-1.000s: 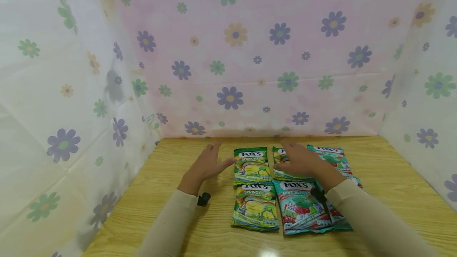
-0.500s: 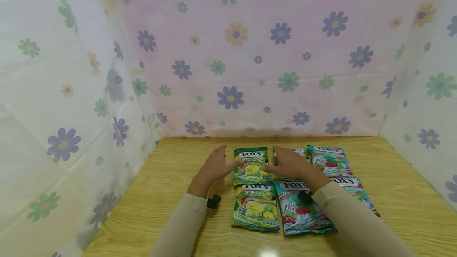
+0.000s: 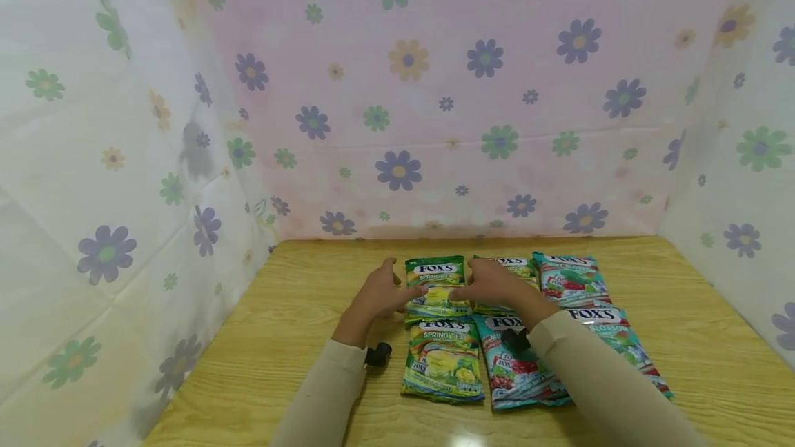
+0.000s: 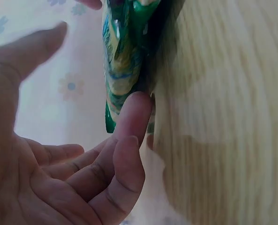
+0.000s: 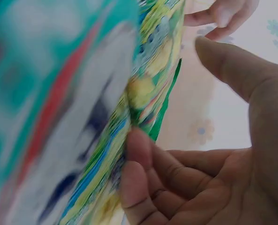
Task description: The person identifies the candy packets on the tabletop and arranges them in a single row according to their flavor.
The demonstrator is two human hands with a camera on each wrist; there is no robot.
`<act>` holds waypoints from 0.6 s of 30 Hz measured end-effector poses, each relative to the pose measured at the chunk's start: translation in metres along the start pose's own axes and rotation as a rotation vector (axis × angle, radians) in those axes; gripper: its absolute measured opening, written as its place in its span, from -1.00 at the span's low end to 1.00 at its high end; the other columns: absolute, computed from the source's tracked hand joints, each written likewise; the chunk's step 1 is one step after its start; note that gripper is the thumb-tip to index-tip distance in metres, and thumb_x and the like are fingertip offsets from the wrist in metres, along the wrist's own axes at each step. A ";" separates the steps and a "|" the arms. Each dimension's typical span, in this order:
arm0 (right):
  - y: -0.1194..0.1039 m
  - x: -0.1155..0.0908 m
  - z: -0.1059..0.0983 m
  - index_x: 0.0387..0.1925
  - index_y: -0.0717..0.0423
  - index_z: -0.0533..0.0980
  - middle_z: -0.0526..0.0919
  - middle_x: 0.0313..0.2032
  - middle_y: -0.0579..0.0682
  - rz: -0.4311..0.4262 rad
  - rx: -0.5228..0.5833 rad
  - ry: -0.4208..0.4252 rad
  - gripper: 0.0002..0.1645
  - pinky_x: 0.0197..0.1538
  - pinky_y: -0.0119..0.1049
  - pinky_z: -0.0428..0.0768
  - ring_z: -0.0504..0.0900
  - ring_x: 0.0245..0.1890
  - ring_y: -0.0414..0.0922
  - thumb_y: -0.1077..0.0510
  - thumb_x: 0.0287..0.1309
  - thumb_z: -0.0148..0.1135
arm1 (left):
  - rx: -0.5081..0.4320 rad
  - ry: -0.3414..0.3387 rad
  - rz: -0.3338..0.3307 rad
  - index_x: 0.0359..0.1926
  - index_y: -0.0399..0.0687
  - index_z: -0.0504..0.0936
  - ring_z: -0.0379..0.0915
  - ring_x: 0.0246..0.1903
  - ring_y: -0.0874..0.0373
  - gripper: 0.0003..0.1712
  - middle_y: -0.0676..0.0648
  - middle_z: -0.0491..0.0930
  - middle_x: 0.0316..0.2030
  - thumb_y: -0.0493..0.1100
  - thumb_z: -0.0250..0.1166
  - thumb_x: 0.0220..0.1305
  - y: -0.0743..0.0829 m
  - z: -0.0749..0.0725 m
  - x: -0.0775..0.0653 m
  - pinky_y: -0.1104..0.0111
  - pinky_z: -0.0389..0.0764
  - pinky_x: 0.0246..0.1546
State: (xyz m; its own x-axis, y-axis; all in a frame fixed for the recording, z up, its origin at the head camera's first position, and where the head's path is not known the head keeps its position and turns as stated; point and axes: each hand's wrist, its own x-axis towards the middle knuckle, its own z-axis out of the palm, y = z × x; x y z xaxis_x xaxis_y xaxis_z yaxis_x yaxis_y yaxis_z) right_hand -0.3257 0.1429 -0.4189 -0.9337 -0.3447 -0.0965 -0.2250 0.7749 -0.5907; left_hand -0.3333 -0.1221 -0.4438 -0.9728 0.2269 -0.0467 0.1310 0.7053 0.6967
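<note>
Two green-and-yellow FOX'S Spring Tea candy bags lie one behind the other on the wooden table. At the left side of the rear bag [image 3: 437, 302] is my left hand [image 3: 379, 294]; in the left wrist view its bent fingertips [image 4: 135, 112] meet the bag's edge at the tabletop, with the thumb apart. My right hand [image 3: 497, 285] is at that bag's right side, over part of another Spring Tea bag [image 3: 520, 269]. In the right wrist view its fingertips [image 5: 139, 147] reach in beside green-and-yellow packaging, and the thumb stands clear. Neither hand encloses a bag.
The front Spring Tea bag [image 3: 442, 364] lies nearest. Teal FOX'S mint candy bags [image 3: 574, 281] lie to the right, with another teal bag [image 3: 515, 392] partly under my right sleeve. Flowered cloth [image 3: 459, 123] walls the table's back and sides.
My left hand has moved right to the rear Spring Tea bag. My right hand has moved left, uncovering more of the bags on the right. The bags have stayed in place.
</note>
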 end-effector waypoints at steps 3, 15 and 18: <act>-0.005 0.003 0.002 -0.29 0.24 0.47 0.44 -0.47 0.07 0.041 0.008 -0.003 -0.43 -0.46 -0.21 0.42 0.37 -0.58 -0.10 -0.17 0.20 0.49 | -0.024 -0.001 -0.010 0.62 -0.17 0.05 0.67 -0.45 0.15 0.23 -0.25 0.59 0.14 0.37 0.43 0.22 -0.001 0.001 -0.001 -0.04 0.66 0.01; -0.013 0.004 0.005 0.04 0.37 0.56 0.62 -0.08 0.27 0.093 0.017 0.041 -0.29 -0.34 -0.14 0.45 0.47 -0.42 -0.06 -0.07 0.07 0.60 | -0.143 0.011 -0.014 0.26 -0.22 0.58 0.69 -0.26 0.10 -0.26 -0.16 0.68 -0.01 0.12 0.54 0.22 -0.006 0.002 0.000 0.09 0.73 -0.09; -0.015 0.003 0.004 0.12 0.40 0.58 0.65 -0.02 0.26 0.100 0.026 0.057 -0.24 -0.30 -0.15 0.48 0.48 -0.41 -0.08 -0.05 0.05 0.62 | -0.147 0.017 -0.009 0.23 -0.21 0.61 0.68 -0.24 0.09 -0.31 -0.14 0.69 -0.04 0.09 0.55 0.21 -0.007 0.002 0.002 0.11 0.73 -0.12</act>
State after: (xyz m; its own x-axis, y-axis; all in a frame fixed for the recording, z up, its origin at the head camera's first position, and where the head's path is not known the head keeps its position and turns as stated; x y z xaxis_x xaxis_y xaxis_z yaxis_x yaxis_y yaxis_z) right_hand -0.3244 0.1284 -0.4136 -0.9657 -0.2350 -0.1108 -0.1231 0.7895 -0.6013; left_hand -0.3354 -0.1252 -0.4499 -0.9770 0.2089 -0.0424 0.0941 0.6009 0.7937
